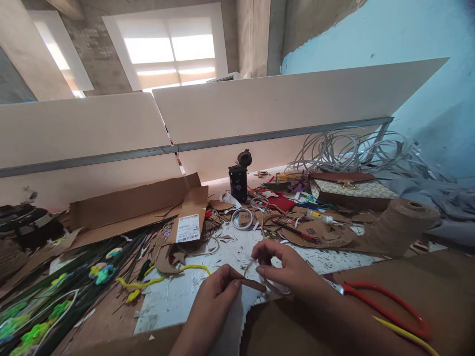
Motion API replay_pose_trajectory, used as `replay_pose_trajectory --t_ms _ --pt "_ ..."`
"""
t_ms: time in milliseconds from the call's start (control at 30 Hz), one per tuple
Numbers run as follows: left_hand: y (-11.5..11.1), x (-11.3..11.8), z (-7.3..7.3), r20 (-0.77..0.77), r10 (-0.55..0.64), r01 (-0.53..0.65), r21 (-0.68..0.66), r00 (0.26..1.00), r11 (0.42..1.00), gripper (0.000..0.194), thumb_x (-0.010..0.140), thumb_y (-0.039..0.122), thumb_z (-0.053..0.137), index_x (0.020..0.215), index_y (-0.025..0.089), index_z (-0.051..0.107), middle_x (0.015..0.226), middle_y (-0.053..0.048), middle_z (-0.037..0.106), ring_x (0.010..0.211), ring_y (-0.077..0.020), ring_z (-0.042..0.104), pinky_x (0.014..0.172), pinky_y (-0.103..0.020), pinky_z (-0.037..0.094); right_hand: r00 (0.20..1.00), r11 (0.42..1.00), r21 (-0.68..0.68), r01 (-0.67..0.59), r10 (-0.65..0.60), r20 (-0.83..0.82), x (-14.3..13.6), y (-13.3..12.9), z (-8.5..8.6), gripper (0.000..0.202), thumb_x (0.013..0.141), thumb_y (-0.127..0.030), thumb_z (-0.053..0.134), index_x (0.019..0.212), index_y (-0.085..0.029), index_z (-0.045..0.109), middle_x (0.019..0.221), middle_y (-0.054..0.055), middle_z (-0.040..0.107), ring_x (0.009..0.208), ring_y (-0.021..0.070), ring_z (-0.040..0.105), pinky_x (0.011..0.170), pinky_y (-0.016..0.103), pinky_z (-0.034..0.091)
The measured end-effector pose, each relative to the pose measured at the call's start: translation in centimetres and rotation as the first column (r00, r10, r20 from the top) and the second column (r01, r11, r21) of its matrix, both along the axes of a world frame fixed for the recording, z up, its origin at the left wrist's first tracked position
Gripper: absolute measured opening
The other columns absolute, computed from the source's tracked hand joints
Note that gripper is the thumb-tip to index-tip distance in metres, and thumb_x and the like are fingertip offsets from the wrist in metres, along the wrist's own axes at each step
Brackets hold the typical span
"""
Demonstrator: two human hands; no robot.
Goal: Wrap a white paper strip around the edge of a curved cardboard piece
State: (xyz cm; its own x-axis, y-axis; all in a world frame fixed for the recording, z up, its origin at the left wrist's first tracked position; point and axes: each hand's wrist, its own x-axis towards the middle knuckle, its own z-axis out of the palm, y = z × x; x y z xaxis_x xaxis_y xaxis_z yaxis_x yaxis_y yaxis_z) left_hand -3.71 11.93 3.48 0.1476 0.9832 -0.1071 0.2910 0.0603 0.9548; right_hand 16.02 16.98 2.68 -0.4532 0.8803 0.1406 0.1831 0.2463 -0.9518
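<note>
My left hand is closed in a pinch on a narrow brown cardboard strip that points to the right. Beside it, my right hand has its fingers curled around a thin pale cord, which bends below the fingers near the strip's end. How firmly the right fingertips grip the cord is partly hidden. Under both hands are a white work surface and the edge of a large cardboard sheet. Red-handled scissors lie by my right forearm.
A cardboard box and a moon-shaped cardboard piece lie left of centre. Behind the hands are a roll of white tape and a black container. A twine spool, a handbag and coiled tubing are on the right.
</note>
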Motion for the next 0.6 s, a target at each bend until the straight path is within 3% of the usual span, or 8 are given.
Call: replay_pose_trajectory --t_ms 167,333,467,600 --pt "0.2 -0.3 -0.3 -0.069 0.002 -0.001 0.023 0.998 1.0 0.022 0.084 0.039 0.052 0.082 0.019 0.062 0.084 -0.006 0.066 0.084 -0.0254 0.058 0.077 -0.033 0.042 0.999 0.999 -0.043 -0.021 0.019 -0.046 0.6 0.5 -0.1 0.02 0.078 -0.036 0.07 0.08 -0.017 0.065 0.078 0.002 0.063 0.079 0.0188 0.057 0.075 0.03 0.043" --pt "0.3 -0.6 -0.7 -0.066 0.034 -0.032 0.031 0.997 0.999 0.022 0.086 0.039 0.051 0.086 0.02 0.062 0.089 -0.006 0.068 0.089 -0.0265 0.06 0.08 -0.034 0.042 0.997 0.999 -0.053 -0.006 0.002 -0.073 0.2 -0.6 0.8 0.022 0.081 -0.039 0.066 0.079 -0.018 0.06 0.076 0.001 0.059 0.075 0.0172 0.053 0.071 0.028 0.041" --pt "0.1 -0.4 -0.5 -0.008 0.053 -0.053 -0.027 0.999 0.998 0.02 0.082 0.038 0.053 0.085 0.02 0.059 0.084 -0.004 0.065 0.085 -0.0243 0.057 0.075 -0.032 0.042 0.998 0.996 -0.085 -0.041 0.044 0.04 -0.5 -1.8 1.2 0.02 0.084 -0.038 0.063 0.081 -0.018 0.06 0.074 0.0 0.058 0.072 0.0165 0.052 0.066 0.027 0.039" --pt "-0.4 -0.1 -0.5 0.133 0.049 -0.029 -0.142 0.99 0.989 0.024 0.068 0.025 0.056 0.091 0.019 0.058 0.081 0.0 0.062 0.074 -0.0196 0.056 0.065 -0.028 0.041 0.981 1.0 0.016 0.018 -0.021 0.192 -1.2 -2.0 0.5 0.015 0.085 -0.033 0.062 0.082 -0.018 0.064 0.08 0.001 0.063 0.076 0.0175 0.055 0.065 0.026 0.037"
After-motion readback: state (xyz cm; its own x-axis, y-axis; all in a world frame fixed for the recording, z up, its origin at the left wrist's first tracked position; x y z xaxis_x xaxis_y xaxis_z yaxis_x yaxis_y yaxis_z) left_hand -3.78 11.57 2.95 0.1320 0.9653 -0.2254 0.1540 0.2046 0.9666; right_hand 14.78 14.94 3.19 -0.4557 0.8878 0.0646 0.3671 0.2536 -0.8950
